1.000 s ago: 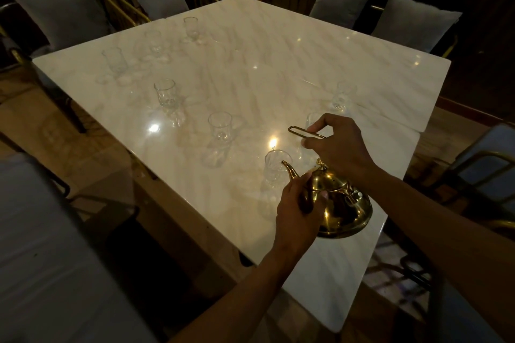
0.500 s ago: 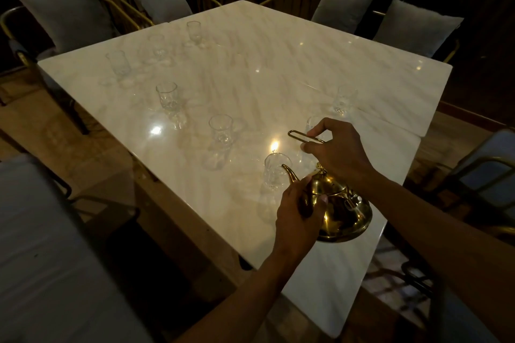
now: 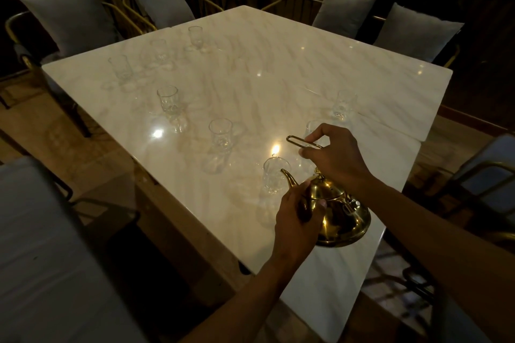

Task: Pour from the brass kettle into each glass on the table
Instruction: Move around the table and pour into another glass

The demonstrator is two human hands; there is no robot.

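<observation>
The brass kettle (image 3: pixel 344 217) hangs tilted over the near part of the white marble table (image 3: pixel 278 72). My right hand (image 3: pixel 334 159) grips its thin wire handle from above. My left hand (image 3: pixel 296 220) cups the kettle's side below the spout. The spout tip sits at the rim of the nearest glass (image 3: pixel 273 177). Another glass (image 3: pixel 310 131) is partly hidden behind my right hand, and one (image 3: pixel 344 104) stands farther right. Several more clear glasses run along the left side, such as the glass (image 3: pixel 220 135) and the glass (image 3: pixel 167 99). I cannot tell whether liquid flows.
Cushioned chairs (image 3: pixel 72 17) with brass frames ring the table on the far and left sides. Another chair (image 3: pixel 485 175) stands at the right. A grey cushion (image 3: pixel 41 259) fills the near left. Bright lamp reflections glint on the tabletop.
The kettle and both hands have stayed almost still at the nearest glass; the spout has dipped slightly toward its rim. The view has shifted a little.
</observation>
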